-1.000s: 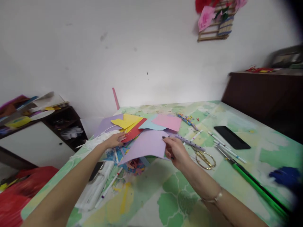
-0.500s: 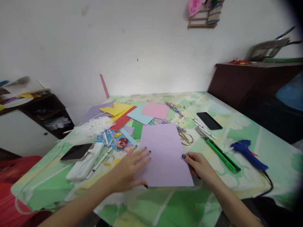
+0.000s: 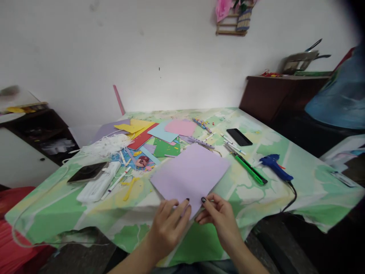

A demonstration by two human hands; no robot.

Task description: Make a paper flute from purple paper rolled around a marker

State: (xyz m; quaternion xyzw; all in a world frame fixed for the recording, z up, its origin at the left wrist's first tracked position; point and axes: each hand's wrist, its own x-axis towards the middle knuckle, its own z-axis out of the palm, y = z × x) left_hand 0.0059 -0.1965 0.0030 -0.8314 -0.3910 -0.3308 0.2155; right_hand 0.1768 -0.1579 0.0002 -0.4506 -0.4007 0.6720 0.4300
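A: What lies nearest?

B: Two hands. Left hand [image 3: 169, 227]: fingers bent, tips at the near-left edge of one lilac paper sheet [image 3: 191, 171]; whether they grip it cannot be told. Right hand [image 3: 219, 217]: thumb and fingers closed in a pinch on its near-right edge, beside the corner.

A: And the sheet's appearance?

B: Plain, unmarked and four-cornered, set cornerwise at the front middle of the worktop [image 3: 137, 224], one corner between the hands.

A: What lies to either side?

B: Left, one long white case [image 3: 98, 184] and one dark-screened phone [image 3: 85, 172] beside it. Right, one blue glue gun [image 3: 275, 166] and one green-handled craft knife [image 3: 250, 170].

A: And farther off?

B: One flat black slab [image 3: 239, 137], right; one red sheet [image 3: 142, 137], one pale blue sheet [image 3: 162, 132] and one pink sheet [image 3: 181, 127], the pink overlapping the blue; lastly, one pink strip [image 3: 119, 99] against the white wall [image 3: 142, 57].
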